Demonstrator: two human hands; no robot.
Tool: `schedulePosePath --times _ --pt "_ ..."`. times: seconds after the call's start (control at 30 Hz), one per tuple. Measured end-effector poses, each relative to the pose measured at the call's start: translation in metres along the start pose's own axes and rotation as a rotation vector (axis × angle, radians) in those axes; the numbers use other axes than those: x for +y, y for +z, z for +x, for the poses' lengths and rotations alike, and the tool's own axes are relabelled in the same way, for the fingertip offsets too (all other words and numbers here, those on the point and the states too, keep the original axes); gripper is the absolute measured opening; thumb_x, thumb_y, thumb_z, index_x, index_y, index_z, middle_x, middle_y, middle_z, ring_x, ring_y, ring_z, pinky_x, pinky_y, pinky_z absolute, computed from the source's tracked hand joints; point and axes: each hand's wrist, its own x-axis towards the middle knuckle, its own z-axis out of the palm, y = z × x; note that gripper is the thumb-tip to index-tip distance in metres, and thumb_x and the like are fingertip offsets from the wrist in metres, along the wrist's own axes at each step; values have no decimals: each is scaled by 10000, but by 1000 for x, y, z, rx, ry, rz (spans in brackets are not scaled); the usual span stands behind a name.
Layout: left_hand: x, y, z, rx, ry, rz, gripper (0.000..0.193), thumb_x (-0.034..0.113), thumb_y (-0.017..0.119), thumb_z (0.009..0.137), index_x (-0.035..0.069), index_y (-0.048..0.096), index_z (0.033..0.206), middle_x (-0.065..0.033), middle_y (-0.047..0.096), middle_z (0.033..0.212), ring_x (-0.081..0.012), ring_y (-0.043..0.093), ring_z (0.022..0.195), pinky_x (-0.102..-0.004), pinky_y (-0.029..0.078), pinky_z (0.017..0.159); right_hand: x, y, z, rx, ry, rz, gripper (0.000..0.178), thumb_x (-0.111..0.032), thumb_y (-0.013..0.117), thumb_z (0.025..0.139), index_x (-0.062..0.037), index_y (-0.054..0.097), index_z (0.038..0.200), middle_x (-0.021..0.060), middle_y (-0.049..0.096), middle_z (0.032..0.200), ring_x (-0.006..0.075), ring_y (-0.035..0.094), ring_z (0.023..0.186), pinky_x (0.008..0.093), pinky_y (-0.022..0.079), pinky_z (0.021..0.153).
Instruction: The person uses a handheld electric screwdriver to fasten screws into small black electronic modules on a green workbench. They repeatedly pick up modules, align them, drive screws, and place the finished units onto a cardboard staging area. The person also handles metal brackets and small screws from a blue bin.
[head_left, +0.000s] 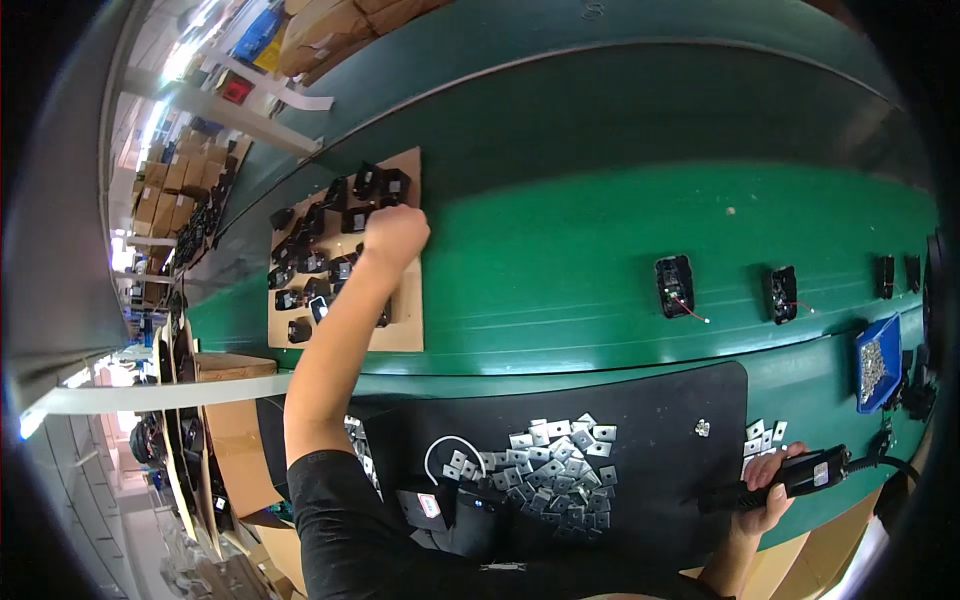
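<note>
My left arm reaches forward over a cardboard sheet that carries several small black plastic housings. At the sheet's right edge, my left hand is closed, close by a black housing; its curled fingers face away, so whatever they hold is hidden. My right hand, low on the right, wraps round a black electric screwdriver lying roughly level, its cord running off to the right. Between my arms, a loose heap of small silvery metal plates covers part of a black mat.
Two open black housings with red wires, one nearer and one farther right, sit on the green belt. A blue bin of small metal parts stands at right. A white bar crosses at left, near cardboard boxes.
</note>
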Motion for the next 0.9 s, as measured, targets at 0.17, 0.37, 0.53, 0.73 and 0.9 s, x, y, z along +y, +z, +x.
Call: schedulePosePath --times 0.17,0.37,0.53,0.73,0.9 --pt "-5 -7 40 -122 -252 -246 338 220 470 809 22 714 933 -232 673 992 -394 653 964 -493 520 831 1 3 9 88 30 24 695 -331 798 737 -19 357 1174 3 473 619 127 474 512 256 377 486" --pt "26 -26 -4 278 14 -379 333 312 560 860 18 594 706 -202 630 748 -405 622 734 -493 495 645 -10 3 12 -101 50 65 666 -348 808 730 -53 375 1141 -3 506 625 122 485 499 264 391 491" --pt "101 -116 -86 336 291 -642 276 251 614 848 21 542 712 -152 559 630 -345 578 608 -433 433 550 -9 -13 7 -338 -28 269 669 -187 801 727 -41 412 1250 94 603 724 204 570 620 327 445 585" --pt "133 -142 -214 294 273 -758 200 221 661 805 55 564 747 -107 578 684 -321 598 649 -419 468 574 -15 -12 0 -466 -83 187 507 -261 796 754 -97 406 1033 19 558 688 143 518 549 282 397 538" --pt "167 -120 -304 345 58 -980 146 151 680 791 38 592 766 -114 567 665 -290 584 607 -376 446 541 -21 -7 -8 -511 -70 224 447 -184 752 764 -96 405 1032 13 526 724 129 490 599 279 405 582"
